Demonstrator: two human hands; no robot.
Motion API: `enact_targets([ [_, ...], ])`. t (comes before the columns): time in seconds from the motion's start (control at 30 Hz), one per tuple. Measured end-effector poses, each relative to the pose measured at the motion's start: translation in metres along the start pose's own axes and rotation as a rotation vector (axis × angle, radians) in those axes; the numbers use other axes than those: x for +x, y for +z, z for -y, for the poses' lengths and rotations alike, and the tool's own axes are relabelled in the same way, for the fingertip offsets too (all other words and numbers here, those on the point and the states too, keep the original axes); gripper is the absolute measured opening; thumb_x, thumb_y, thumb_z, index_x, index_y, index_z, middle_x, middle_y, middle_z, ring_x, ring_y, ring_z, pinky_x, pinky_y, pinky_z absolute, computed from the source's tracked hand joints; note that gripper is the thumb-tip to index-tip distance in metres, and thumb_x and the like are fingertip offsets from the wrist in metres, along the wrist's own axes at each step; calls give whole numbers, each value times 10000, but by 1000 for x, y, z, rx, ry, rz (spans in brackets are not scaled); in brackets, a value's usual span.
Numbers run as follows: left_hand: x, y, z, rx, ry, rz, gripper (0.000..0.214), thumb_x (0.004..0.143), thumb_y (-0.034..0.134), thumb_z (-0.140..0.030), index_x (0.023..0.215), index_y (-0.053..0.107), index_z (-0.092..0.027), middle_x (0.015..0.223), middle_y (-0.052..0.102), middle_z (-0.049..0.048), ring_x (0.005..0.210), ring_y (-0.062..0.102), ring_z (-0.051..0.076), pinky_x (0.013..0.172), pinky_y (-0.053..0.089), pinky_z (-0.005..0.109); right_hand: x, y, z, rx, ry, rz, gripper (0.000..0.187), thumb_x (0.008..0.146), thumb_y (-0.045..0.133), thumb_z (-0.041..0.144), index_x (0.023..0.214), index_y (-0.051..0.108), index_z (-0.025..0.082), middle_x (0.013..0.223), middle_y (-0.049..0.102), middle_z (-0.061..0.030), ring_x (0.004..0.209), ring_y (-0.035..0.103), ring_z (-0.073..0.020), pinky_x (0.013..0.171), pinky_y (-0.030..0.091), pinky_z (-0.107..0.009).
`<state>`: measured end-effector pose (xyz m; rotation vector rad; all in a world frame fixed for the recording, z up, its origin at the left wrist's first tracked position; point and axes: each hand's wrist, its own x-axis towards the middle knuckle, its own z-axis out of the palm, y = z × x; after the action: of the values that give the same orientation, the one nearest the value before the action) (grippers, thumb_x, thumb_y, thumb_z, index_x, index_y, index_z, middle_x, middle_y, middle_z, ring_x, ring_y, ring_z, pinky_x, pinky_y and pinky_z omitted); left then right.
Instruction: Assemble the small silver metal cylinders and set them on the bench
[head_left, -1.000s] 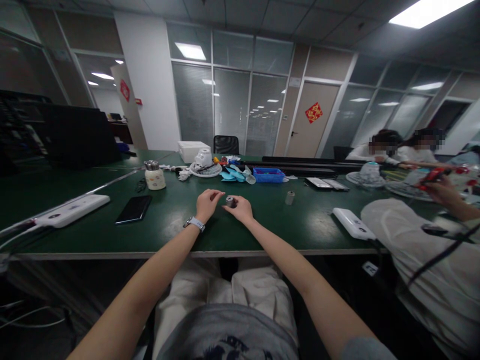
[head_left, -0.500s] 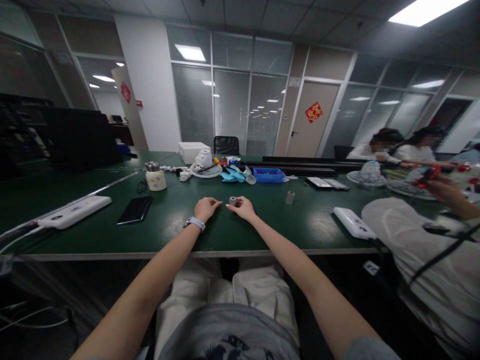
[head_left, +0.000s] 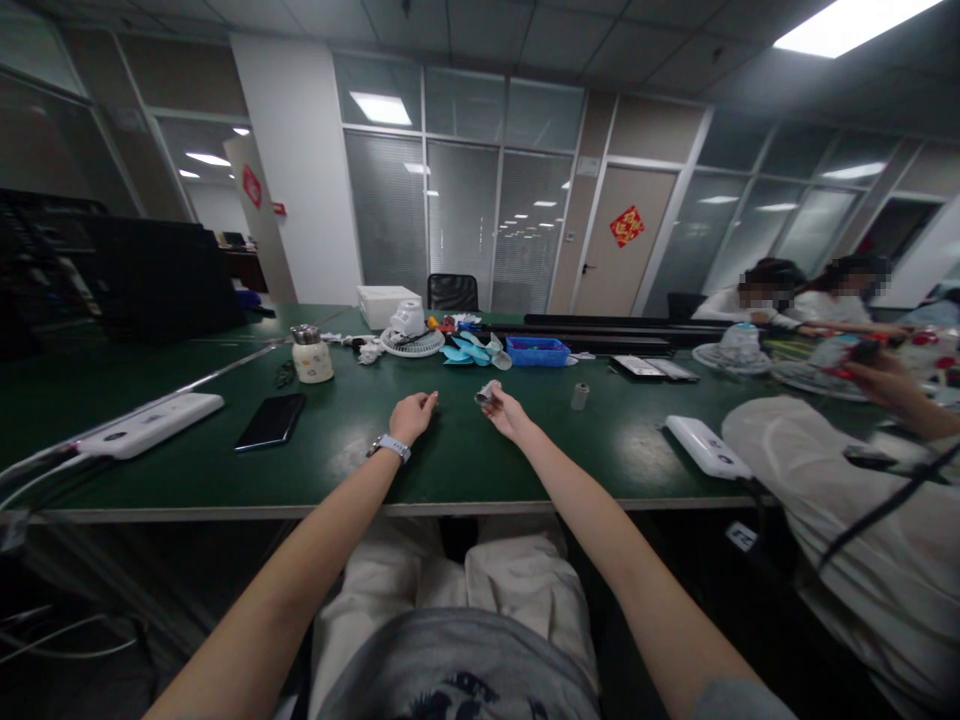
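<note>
My right hand (head_left: 508,412) grips a small grey metal cylinder (head_left: 486,394) between thumb and fingers, tilted and raised a little off the green table (head_left: 480,470). My left hand (head_left: 412,418), with a watch (head_left: 394,447) on its wrist, rests at the table to the left of it. Its thumb and fingertips are pressed together; what lies between them, if anything, is too small to tell. A second, similar metal cylinder (head_left: 580,396) stands upright to the right of my right hand, apart from it.
At left are a black phone (head_left: 271,422), a patterned bottle (head_left: 311,358) and a white power strip (head_left: 154,424). Blue fan blades (head_left: 466,349), a white fan grille (head_left: 412,342) and a blue tray (head_left: 538,351) lie farther back. A white device (head_left: 707,446) and a co-worker's hand (head_left: 892,385) are at right.
My right hand has lifted the cylinder and tipped it, moving slightly right and away from my left hand. My left hand has drawn back a little to the left.
</note>
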<state>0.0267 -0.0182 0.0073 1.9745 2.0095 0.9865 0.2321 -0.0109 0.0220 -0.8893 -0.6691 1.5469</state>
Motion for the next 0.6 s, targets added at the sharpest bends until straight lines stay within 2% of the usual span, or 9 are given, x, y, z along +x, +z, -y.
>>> enact_targets([
  [0.13, 2, 1, 1, -29, -21, -20, 498, 916, 312, -549, 913, 698, -234, 881, 704, 66, 809, 623, 202, 644, 392, 254, -4, -1, 4, 39, 57, 35, 273, 960, 440, 349, 819, 590, 170, 770, 666, -34, 686, 653, -112, 551, 452, -186],
  [0.3, 2, 2, 1, -40, -21, -26, 490, 920, 302, -538, 911, 684, -230, 875, 700, 68, 799, 616, 201, 635, 382, 255, -5, -4, 6, 17, 50, 29, 345, 962, 391, 391, 802, 606, 174, 794, 677, -51, 720, 665, -139, 570, 464, -218],
  [0.47, 0, 0, -1, -36, -29, -29, 483, 922, 305, -534, 922, 681, -231, 891, 701, 70, 804, 618, 199, 643, 387, 254, -4, -8, 6, -167, -17, 62, 460, 978, 268, 405, 799, 617, 163, 820, 687, -90, 711, 667, -152, 627, 496, -256],
  [0.6, -1, -1, -2, -28, -33, -21, 483, 924, 301, -530, 915, 679, -230, 882, 700, 68, 801, 616, 197, 646, 386, 253, -3, -9, 5, -242, -59, 77, 489, 976, 247, 428, 816, 622, 160, 820, 694, -101, 709, 672, -162, 650, 514, -277],
])
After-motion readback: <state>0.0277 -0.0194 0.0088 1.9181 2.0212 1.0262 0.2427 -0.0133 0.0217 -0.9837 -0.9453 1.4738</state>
